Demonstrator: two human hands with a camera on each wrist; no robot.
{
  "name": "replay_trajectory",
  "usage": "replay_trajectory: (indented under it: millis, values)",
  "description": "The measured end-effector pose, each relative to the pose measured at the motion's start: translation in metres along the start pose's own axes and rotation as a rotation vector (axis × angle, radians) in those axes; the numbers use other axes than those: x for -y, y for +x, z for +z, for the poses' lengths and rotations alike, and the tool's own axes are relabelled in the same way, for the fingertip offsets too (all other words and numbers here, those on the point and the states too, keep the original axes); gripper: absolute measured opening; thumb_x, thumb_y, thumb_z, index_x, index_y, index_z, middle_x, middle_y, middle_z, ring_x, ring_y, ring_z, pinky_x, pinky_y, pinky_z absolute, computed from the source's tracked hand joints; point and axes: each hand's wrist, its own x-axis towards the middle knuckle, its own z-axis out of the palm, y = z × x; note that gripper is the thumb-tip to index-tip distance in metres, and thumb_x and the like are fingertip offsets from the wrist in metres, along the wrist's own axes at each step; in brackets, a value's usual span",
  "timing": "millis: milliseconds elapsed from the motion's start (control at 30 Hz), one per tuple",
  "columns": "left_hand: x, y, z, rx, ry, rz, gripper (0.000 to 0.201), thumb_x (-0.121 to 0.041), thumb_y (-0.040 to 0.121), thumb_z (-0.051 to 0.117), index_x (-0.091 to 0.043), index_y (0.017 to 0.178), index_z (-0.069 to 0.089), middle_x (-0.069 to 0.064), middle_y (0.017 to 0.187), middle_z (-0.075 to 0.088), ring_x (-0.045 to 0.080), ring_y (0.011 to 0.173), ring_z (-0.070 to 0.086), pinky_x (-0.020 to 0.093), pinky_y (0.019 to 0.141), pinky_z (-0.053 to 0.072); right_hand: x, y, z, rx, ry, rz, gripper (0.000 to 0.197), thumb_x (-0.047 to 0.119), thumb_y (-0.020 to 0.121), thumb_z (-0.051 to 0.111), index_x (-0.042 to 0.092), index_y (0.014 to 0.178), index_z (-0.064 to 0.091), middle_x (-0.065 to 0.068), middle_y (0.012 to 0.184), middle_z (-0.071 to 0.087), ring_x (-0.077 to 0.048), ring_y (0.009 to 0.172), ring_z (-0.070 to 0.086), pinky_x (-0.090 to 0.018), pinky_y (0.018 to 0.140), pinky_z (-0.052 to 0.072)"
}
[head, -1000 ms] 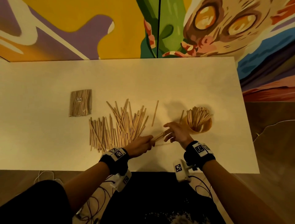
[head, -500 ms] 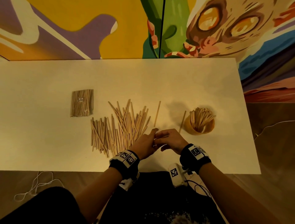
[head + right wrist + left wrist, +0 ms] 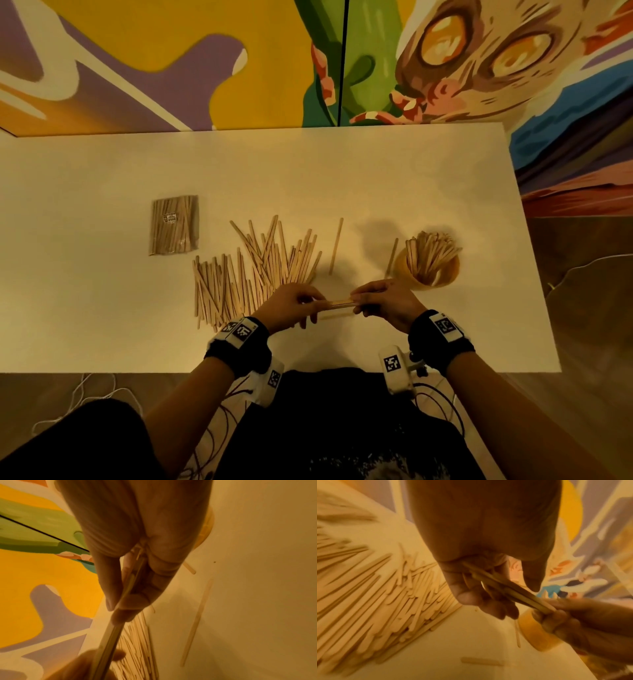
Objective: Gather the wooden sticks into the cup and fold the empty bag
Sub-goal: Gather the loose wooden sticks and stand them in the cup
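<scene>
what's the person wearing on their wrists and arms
Bare forearms, no sleeves. Each wrist carries a black fabric band topped by a white plate with a black square-pattern marker. A white camera block with its own marker hangs under each wrist, trailing thin cables.

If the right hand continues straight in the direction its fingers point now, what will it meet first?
Most likely the left hand. The right hand points leftward along the small bundle of sticks that both hands grip, and the left hand holds its other end. Beyond lies the loose pile.

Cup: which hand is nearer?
Right. The right hand sits just in front of the cup, to its left; the left hand is farther left, by the stick pile.
</scene>
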Motion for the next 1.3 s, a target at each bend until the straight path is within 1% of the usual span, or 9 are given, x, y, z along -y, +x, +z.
replay_trajectory:
  millis: [133,233,367,500,700,833,1000,1133,1300]
  values:
    - [0.002,-0.008,-0.005,-0.119,-0.404,-0.056,0.035,-0.033,0.099,0.051,-0.004,0.095,0.071,0.014,0.075,0.07,0.021,0.057,0.061,0.027,0.05,0.047,0.003,0.0,0.0,-0.009,0.093,-0.007,0.011,-0.006,0.081,0.068,-0.008,0.091,0.07,-0.018,0.07,0.067,-0.028,0.065,0.066,-0.026,0.058,0.055]
    - [-0.006,-0.009,0.002,-0.199,-0.559,-0.09,0.041,-0.034,0.1,0.047,0.001,0.094,0.068,0.015,0.073,0.066,0.022,0.053,0.059,0.026,0.047,0.047,0.007,-0.001,0.01,0.031,0.112,-0.016,0.013,-0.005,0.085,0.064,-0.01,0.097,0.066,-0.018,0.072,0.066,-0.026,0.065,0.067,-0.027,0.06,0.055]
    - [-0.013,-0.003,0.018,-0.228,-0.559,-0.055,0.035,-0.027,0.101,0.047,0.001,0.093,0.066,0.012,0.071,0.067,0.021,0.044,0.054,0.026,0.043,0.047,0.008,0.0,0.028,0.071,0.038,-0.021,0.013,-0.001,0.086,0.065,-0.007,0.098,0.066,-0.015,0.075,0.07,-0.027,0.068,0.069,-0.029,0.061,0.055]
    - [-0.014,-0.002,0.021,-0.259,-0.615,-0.042,0.024,-0.019,0.098,0.055,-0.002,0.088,0.07,0.012,0.069,0.068,0.017,0.041,0.051,0.026,0.042,0.047,0.008,-0.002,0.029,0.043,-0.023,-0.025,0.011,0.001,0.084,0.069,-0.005,0.093,0.068,-0.015,0.072,0.07,-0.026,0.062,0.068,-0.026,0.053,0.052]
    - [-0.011,-0.004,0.019,-0.267,-0.79,-0.034,0.016,-0.013,0.09,0.063,0.0,0.091,0.072,0.011,0.072,0.065,0.017,0.052,0.059,0.027,0.052,0.054,0.008,-0.003,0.023,0.025,0.012,-0.1,0.013,-0.007,0.078,0.071,-0.01,0.091,0.068,-0.018,0.066,0.066,-0.024,0.059,0.066,-0.025,0.055,0.053]
    - [-0.016,-0.003,0.018,-0.216,-0.77,-0.023,0.011,-0.006,0.085,0.067,-0.002,0.094,0.073,0.011,0.079,0.071,0.018,0.058,0.065,0.026,0.054,0.055,0.01,-0.003,0.026,0.038,0.017,-0.112,0.014,-0.003,0.082,0.069,-0.01,0.094,0.067,-0.019,0.072,0.068,-0.026,0.063,0.068,-0.027,0.057,0.054]
    - [-0.019,0.0,0.016,-0.305,-0.722,0.044,0.008,-0.001,0.084,0.068,-0.002,0.09,0.074,0.01,0.074,0.071,0.017,0.058,0.066,0.025,0.056,0.055,0.012,-0.001,0.023,0.01,0.147,-0.057,0.019,0.008,0.087,0.067,-0.008,0.099,0.067,-0.018,0.078,0.07,-0.027,0.064,0.069,-0.028,0.057,0.054]
    - [-0.024,0.002,0.017,-0.31,-0.7,0.074,0.008,-0.004,0.085,0.068,-0.003,0.09,0.074,0.012,0.08,0.072,0.02,0.064,0.068,0.027,0.058,0.056,0.012,0.001,0.021,-0.018,0.163,-0.072,0.009,0.0,0.085,0.067,-0.005,0.092,0.067,-0.016,0.073,0.07,-0.023,0.062,0.069,-0.026,0.057,0.054]
    - [-0.028,0.008,0.022,-0.33,-0.732,0.076,0.008,-0.003,0.085,0.068,0.0,0.091,0.073,0.009,0.075,0.071,0.018,0.06,0.066,0.025,0.056,0.055,0.015,0.0,0.021,-0.015,0.125,-0.115,0.009,-0.005,0.083,0.067,-0.005,0.093,0.067,-0.017,0.072,0.068,-0.024,0.062,0.068,-0.025,0.057,0.054]
